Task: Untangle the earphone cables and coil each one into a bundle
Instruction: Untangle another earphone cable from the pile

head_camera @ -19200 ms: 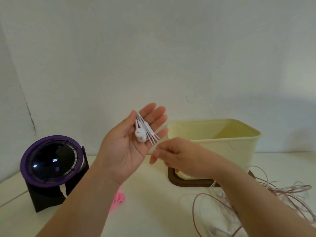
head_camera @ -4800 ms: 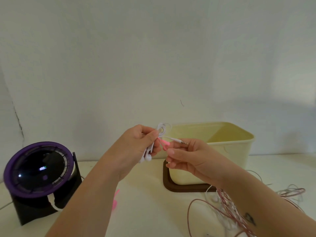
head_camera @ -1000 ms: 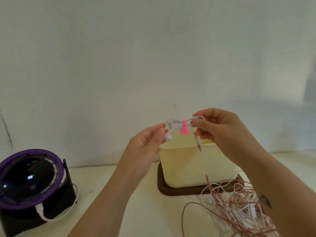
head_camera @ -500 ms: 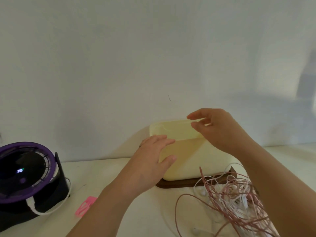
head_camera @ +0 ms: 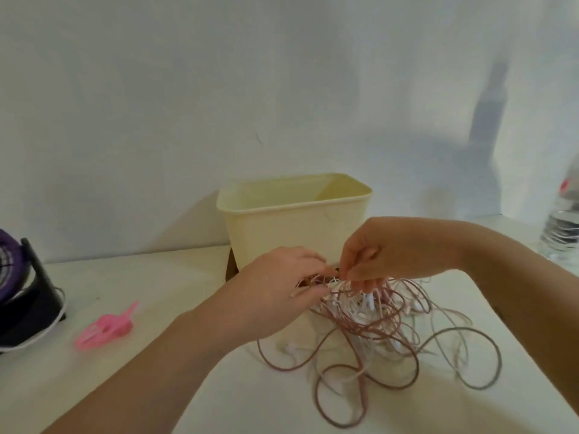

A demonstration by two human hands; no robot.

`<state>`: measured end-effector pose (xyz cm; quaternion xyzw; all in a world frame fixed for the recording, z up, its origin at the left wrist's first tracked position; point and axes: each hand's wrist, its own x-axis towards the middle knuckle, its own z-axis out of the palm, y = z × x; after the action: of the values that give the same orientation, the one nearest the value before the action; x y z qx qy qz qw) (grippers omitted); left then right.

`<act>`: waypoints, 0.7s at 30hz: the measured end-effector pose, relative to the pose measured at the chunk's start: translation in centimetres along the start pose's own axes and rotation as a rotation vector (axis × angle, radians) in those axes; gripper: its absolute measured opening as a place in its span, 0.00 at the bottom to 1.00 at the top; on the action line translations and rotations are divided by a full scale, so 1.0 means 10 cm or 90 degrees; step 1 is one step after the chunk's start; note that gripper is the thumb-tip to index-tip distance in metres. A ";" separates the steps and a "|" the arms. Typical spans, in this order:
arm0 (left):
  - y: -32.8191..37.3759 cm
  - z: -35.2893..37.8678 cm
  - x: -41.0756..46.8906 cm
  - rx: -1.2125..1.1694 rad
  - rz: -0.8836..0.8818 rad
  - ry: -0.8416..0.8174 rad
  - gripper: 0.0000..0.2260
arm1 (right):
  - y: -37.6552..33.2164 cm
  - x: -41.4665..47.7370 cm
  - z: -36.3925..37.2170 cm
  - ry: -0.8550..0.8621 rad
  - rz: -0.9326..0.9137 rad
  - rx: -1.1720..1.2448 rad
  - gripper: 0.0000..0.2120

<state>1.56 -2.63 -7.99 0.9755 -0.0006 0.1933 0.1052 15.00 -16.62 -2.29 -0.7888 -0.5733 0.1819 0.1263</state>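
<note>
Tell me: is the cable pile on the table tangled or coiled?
Tangled: the cable pile sprawls in loose crossing loops; left hand and right hand pinch strands at its top.

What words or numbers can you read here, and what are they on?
None can be read.
The bottle: a red mark on its label, too blurred to read.
The fan: no writing shows on the part in view.
The bin, pink clip and cables: plain, no writing.
</note>
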 end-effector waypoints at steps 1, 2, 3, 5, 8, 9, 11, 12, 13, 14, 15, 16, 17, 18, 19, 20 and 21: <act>0.01 0.06 -0.01 0.018 -0.017 -0.046 0.15 | 0.03 -0.02 0.04 0.002 0.007 -0.033 0.08; 0.01 0.11 -0.02 0.033 -0.031 -0.080 0.17 | 0.06 -0.03 0.08 0.016 0.012 -0.065 0.09; 0.01 0.16 -0.03 0.048 -0.041 -0.103 0.17 | 0.11 -0.05 0.11 0.041 0.016 -0.093 0.11; -0.02 0.19 -0.06 0.084 -0.059 -0.142 0.16 | 0.20 -0.03 0.15 0.106 0.008 -0.121 0.14; -0.05 0.18 -0.07 0.085 -0.079 -0.183 0.13 | 0.36 0.00 0.15 0.308 0.018 -0.052 0.17; -0.06 0.18 -0.08 0.081 -0.084 -0.191 0.12 | 0.41 0.01 0.14 0.376 0.030 -0.018 0.17; -0.07 0.16 -0.09 0.080 -0.089 -0.203 0.11 | 0.51 -0.01 0.09 0.407 0.068 0.008 0.15; -0.08 0.16 -0.09 0.082 -0.093 -0.206 0.11 | 0.55 -0.02 0.07 0.370 0.092 -0.014 0.13; -0.09 0.15 -0.09 0.083 -0.099 -0.208 0.11 | 0.59 -0.03 0.06 0.316 0.117 -0.048 0.12; -0.09 0.14 -0.09 0.081 -0.106 -0.210 0.11 | 0.62 -0.03 0.05 0.258 0.146 -0.081 0.11; -0.09 0.13 -0.10 0.077 -0.112 -0.210 0.11 | 0.65 -0.02 0.06 0.210 0.175 -0.107 0.12; -0.09 0.13 -0.10 0.073 -0.116 -0.211 0.11 | 0.67 -0.01 0.07 0.177 0.199 -0.120 0.13; -0.09 0.12 -0.10 0.068 -0.119 -0.213 0.11 | 0.70 -0.01 0.08 0.154 0.224 -0.113 0.13; -0.08 0.12 -0.10 0.065 -0.122 -0.215 0.11 | 0.72 -0.01 0.09 0.130 0.245 -0.089 0.13; -0.08 0.12 -0.11 0.062 -0.125 -0.218 0.12 | 0.73 -0.01 0.11 0.097 0.263 -0.064 0.13; -0.08 0.11 -0.11 0.058 -0.127 -0.222 0.12 | 0.73 -0.01 0.12 0.054 0.273 -0.048 0.13; -0.09 0.11 -0.12 0.053 -0.131 -0.229 0.12 | 0.71 -0.02 0.14 0.014 0.271 -0.049 0.13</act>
<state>0.89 -2.07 -9.65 0.9927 0.0881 0.0045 0.0825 20.48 -19.06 -6.41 -0.8982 -0.3990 0.1739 0.0614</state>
